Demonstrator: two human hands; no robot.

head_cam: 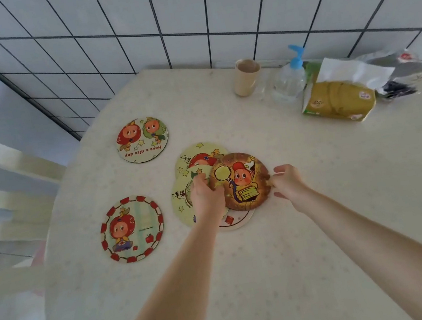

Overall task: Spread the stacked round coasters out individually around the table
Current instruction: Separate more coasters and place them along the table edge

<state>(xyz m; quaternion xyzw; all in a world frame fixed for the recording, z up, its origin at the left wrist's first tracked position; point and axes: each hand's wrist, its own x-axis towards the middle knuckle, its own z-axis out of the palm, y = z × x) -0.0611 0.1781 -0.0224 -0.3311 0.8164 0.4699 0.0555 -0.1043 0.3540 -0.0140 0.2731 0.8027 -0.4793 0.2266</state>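
Six coasters showed: two lay singly, one (142, 139) far left and one (132, 229) near left, and four overlapped in a heap (240, 181). One cup (246, 77), one pump bottle (288, 78), one tissue pack (338, 100), two hands.

Head view: my left hand (205, 196) rests curled on the overlapping coasters mid-desk (318, 199). My right hand (286, 181) pinches the rim of the brown coaster (240, 180) on top. I see two coasters lying apart to the left: the "Have a nice day" coaster (142, 139) and the red-bordered coaster (132, 228). Cup (246, 76), pump bottle (289, 79) and tissue pack (339, 99) stand at the far edge.
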